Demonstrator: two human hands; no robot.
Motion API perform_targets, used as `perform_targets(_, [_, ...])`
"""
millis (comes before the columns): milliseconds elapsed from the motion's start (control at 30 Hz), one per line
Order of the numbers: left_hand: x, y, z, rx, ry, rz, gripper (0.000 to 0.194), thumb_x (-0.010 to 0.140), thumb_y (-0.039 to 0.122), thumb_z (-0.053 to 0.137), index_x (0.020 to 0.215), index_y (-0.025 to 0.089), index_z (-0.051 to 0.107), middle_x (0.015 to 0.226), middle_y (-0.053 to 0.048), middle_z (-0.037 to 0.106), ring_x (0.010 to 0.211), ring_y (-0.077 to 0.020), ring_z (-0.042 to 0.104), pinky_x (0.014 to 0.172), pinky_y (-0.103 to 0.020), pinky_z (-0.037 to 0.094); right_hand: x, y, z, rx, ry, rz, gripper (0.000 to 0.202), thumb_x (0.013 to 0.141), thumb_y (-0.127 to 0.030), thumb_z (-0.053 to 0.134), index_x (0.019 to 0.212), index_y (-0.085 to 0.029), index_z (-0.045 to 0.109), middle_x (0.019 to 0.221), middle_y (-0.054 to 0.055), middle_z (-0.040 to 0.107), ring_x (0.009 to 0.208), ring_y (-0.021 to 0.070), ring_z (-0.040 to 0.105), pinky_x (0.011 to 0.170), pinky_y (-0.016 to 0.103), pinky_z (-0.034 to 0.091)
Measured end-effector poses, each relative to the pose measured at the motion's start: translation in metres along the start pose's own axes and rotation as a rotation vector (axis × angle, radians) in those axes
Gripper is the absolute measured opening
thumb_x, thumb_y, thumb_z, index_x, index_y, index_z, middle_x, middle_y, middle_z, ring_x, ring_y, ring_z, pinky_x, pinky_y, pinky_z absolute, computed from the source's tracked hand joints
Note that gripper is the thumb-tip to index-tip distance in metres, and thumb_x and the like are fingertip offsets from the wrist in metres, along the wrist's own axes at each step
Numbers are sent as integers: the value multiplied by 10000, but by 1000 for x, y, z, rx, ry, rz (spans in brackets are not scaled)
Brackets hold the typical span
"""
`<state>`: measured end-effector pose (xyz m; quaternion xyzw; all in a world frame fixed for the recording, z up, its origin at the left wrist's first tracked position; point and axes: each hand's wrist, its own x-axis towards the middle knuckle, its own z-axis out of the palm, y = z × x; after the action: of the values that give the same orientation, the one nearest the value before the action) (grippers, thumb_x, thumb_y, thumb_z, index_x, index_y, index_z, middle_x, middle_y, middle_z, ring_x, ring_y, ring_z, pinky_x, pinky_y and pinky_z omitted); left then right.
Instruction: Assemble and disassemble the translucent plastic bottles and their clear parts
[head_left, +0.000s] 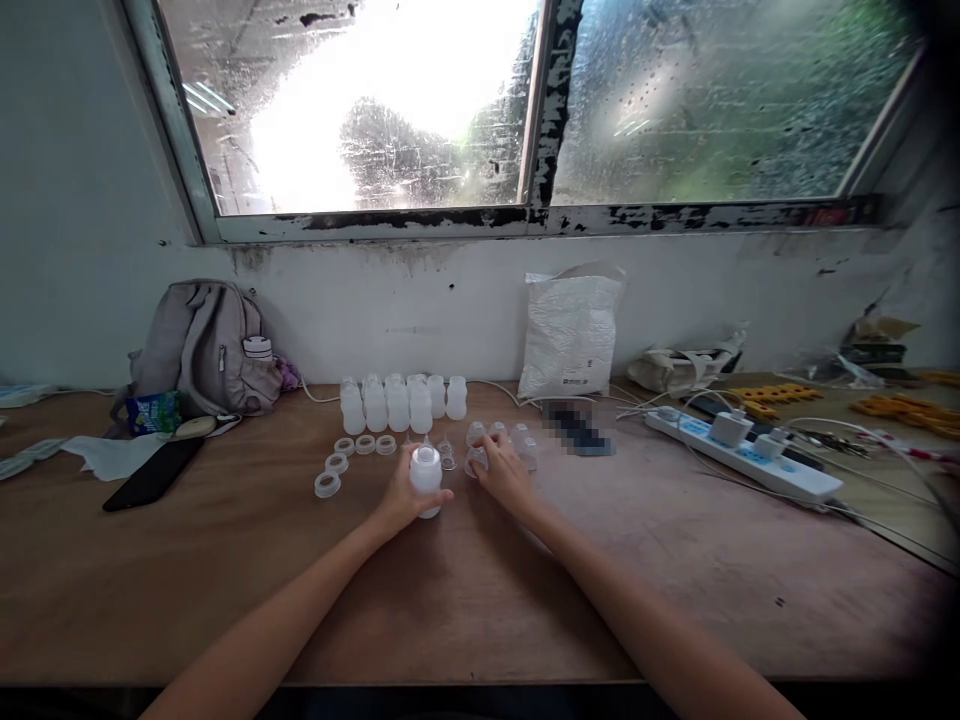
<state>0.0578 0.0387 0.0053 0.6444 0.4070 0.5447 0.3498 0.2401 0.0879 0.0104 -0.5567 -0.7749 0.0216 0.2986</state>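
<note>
Holding baby bottle (426, 474) in your left hand (401, 495), long axis roughly upright. Clear dome cap (475, 463) just right of bottle, at fingertips of your right hand (507, 478), nearer of two; pinched or merely touched, cannot tell.

Wht bottle (426, 474); gry backpack (210, 345); brn table (457, 610)

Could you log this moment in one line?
left hand: holds baby bottle | right hand: touches clear dome cap | nearby: ring collars, teats, standing bottles
</note>
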Motion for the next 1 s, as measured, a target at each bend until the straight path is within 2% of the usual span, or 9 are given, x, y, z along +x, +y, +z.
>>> perform_targets(67, [-1,-5,2,96,-163,5,765,483,284,762,1139,180,383,1102,-81,501,1007,-228,470,882,-342,349,1,2,1,68,-18,-50,211,727,-160,481,936,-155,510,909,86,549,815,190,538,699,281,391])
perform_targets(133, [-2,-7,4,174,-307,1,715,528,318,734,1147,171,408,1124,-88,509,1026,-242,461,886,-354,349,2,5,3,121,-34,-78,187,719,-131,469,901,-154,506,858,68,563,784,180,538,709,282,397])
perform_targets(200, [-2,-7,4,232,-361,-14,625,569,350,703,1113,164,456,1098,-84,536,1000,-247,480,861,-356,371,1,7,5,157,-31,-102,201,713,-130,474,910,-160,505,897,72,554,800,178,534,730,288,403])
perform_targets(300, [-3,-6,3,261,-346,-23,614,575,347,698,1113,169,464,1090,-73,543,984,-244,490,844,-349,385,-1,8,8,200,-55,-146,309,689,-131,513,995,-164,484,976,89,523,861,187,525,779,302,405])
perform_targets(433, [-2,-9,-1,252,-367,-20,629,572,253,699,1143,184,443,1128,-66,521,1015,-241,471,883,-358,358,-2,4,8,295,-86,-150,378,671,-129,546,1038,-164,461,883,70,561,819,195,542,753,328,427])
perform_targets(533, [1,-14,-3,226,-369,-12,656,547,194,708,1149,184,449,1153,-74,497,1035,-246,451,896,-361,343,0,-3,-1,465,56,-106,356,722,-230,548,1064,-180,460,837,51,564,736,174,553,692,324,461])
perform_targets(633, [3,-16,-4,191,-376,-35,712,511,190,732,1162,184,445,1142,-76,495,1019,-251,456,873,-356,357,-1,-15,-17,668,236,-113,394,775,-306,508,1147,-210,422,923,61,547,781,159,558,697,309,478])
perform_targets(800, [2,-10,-5,196,-448,-4,628,552,232,720,1128,181,476,1105,-65,512,1006,-244,462,868,-346,356,-12,-38,-36,896,388,-221,455,796,-288,504,1213,-250,325,1023,69,538,853,153,556,753,325,469])
perform_targets(1000, [-3,5,-2,217,-461,89,629,598,224,685,1175,200,434,1192,-63,465,1077,-244,420,921,-350,325,-26,-47,-29,787,476,-349,415,754,-231,566,1124,-243,379,1055,71,513,912,172,531,786,349,460])
